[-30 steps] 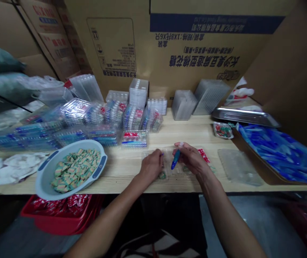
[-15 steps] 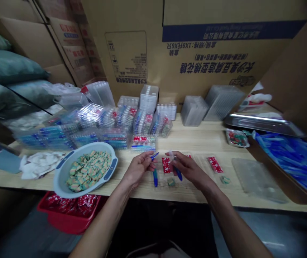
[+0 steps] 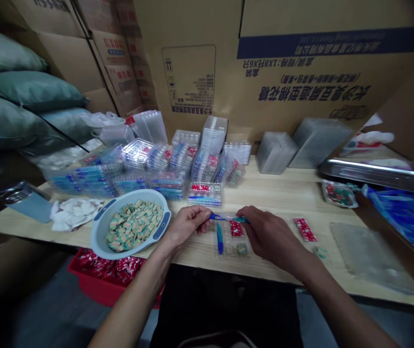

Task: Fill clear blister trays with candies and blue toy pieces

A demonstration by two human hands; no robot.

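Note:
Both hands are over a clear plastic tray (image 3: 229,247) near the front edge of the table. My left hand (image 3: 191,223) pinches a slim blue plastic piece (image 3: 218,217) that looks forked and points right. From the left, my right hand (image 3: 264,232) is seen closed on a teal plastic piece (image 3: 241,219), its tip close to the blue one; whether they touch I cannot tell. In the tray lie a blue plastic stick (image 3: 220,239), a red patterned packet (image 3: 236,228) and a green candy piece (image 3: 242,249).
A blue-grey basin (image 3: 96,241) of striped candy pieces stands left, above a red tub (image 3: 98,289) of red packets. Filled clear packs (image 3: 83,180) are stacked behind. A box of blue plastic pieces (image 3: 406,217) is right. Another red packet (image 3: 304,229) lies right of my hand.
The view has shifted, so things appear farther right. My hands now hold their plastic pieces nearly end to end; the right-hand piece has turned from pointing down to lying level.

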